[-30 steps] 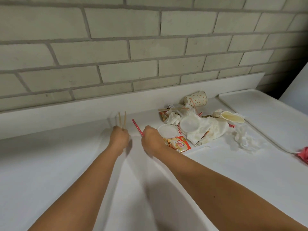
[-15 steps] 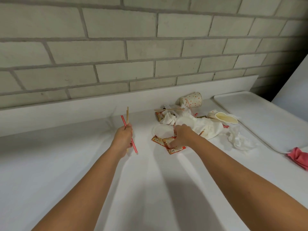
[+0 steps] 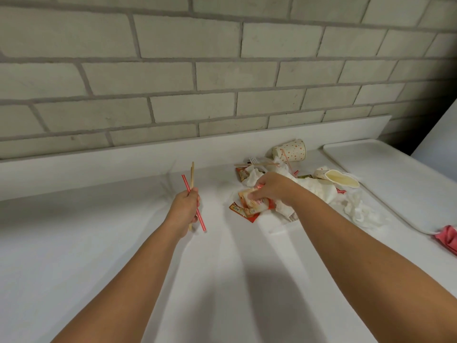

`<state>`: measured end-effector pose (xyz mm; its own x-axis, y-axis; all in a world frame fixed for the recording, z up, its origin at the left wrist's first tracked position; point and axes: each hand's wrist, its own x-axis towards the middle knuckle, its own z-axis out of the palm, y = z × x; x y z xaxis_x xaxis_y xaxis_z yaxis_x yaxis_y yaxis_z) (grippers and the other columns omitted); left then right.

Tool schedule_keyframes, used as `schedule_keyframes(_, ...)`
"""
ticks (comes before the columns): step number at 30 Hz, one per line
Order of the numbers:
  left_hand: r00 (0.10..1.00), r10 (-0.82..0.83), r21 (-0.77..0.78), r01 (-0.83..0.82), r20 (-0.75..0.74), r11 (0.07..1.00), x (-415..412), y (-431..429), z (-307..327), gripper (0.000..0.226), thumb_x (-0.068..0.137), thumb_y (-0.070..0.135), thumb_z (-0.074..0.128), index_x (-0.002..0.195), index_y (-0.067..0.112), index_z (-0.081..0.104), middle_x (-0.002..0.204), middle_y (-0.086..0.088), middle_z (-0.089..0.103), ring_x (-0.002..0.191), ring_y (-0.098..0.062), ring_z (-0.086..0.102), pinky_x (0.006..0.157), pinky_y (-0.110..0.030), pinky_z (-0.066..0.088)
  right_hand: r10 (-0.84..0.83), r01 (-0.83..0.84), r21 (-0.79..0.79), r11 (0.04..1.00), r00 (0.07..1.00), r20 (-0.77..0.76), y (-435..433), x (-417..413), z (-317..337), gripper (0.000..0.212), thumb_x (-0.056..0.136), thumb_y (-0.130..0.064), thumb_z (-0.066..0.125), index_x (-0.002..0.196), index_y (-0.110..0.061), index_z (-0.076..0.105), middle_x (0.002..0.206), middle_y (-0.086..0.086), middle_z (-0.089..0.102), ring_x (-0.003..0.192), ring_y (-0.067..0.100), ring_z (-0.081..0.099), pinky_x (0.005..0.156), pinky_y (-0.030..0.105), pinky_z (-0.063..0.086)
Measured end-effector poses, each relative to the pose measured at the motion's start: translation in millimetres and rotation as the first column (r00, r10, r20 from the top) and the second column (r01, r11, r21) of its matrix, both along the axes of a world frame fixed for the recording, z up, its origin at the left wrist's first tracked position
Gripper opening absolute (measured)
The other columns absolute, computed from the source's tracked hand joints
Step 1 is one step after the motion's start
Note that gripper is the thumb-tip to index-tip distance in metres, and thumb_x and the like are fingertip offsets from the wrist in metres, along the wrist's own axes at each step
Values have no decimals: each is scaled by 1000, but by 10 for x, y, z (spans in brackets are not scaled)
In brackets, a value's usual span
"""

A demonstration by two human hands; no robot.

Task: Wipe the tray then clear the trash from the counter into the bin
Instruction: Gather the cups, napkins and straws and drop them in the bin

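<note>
Paper cup (image 3: 291,151) tipped over, left hand (image 3: 184,209) gripping straw (image 3: 200,220), right hand (image 3: 272,189) gripping sachet (image 3: 245,197)

Within the left hand (image 3: 185,206): two tan wooden stir sticks (image 3: 192,172) and one red-and-white striped plastic straw (image 3: 186,183). Within the right hand (image 3: 272,188): one orange-red foil sachet (image 3: 248,198); a second just below that grip, a third just behind it. Beyond the right grip: one white dotted paper cup (image 3: 291,151), one crushed cream paper cup (image 3: 332,178), one white plastic fork (image 3: 252,159), one more stir stick. Well right of that grip: one white plastic tray (image 3: 385,169), one pink cloth (image 3: 447,237).
</note>
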<state>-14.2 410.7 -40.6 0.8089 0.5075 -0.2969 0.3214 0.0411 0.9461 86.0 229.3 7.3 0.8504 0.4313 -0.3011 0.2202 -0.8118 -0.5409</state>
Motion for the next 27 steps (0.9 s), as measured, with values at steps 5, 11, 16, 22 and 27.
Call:
schedule_keyframes(5,999,-33,-2,33,-1,999,12,-90,8,39,101,27,35,66,12,40,60,-1,34,50,-13,28,46,-24,25,43,-32,-185,982,997,59,244,62,-167,47,81,-35,70,115,-8,52,125,14,53,112,26,53,85,30,46)
schedule_keyframes(11,999,-44,26,44,7,999,2,-88,31,41,101,27,34,64,11,40,59,-2,33,51,-14,29,47,-23,26,138,-83,-390,917,984,114,329,91,-242,83,76,-52,70,142,-19,34,140,10,35,133,33,27,109,43,32)
schedule_keyframes(16,998,-59,29,58,7,998,-24,-97,45,40,101,28,34,65,11,41,59,-1,33,51,-13,30,48,-23,27,164,-101,-461,881,981,99,307,90,-237,92,72,-57,71,143,-15,32,145,14,25,137,35,21,109,47,28)
schedule_keyframes(22,998,-65,55,65,1,996,-24,-135,79,39,101,29,35,67,11,43,61,-2,36,53,-14,32,50,-24,30,136,-37,-402,915,966,222,237,8,-205,92,67,-52,77,136,-10,36,138,15,33,129,32,32,105,42,34)
schedule_keyframes(27,997,-81,66,80,13,995,-18,-191,141,39,101,28,36,66,11,43,62,-2,38,54,-14,33,52,-25,31,64,-41,-120,992,980,190,168,-125,-220,71,71,-26,82,125,-5,42,125,14,53,111,27,55,82,30,46)
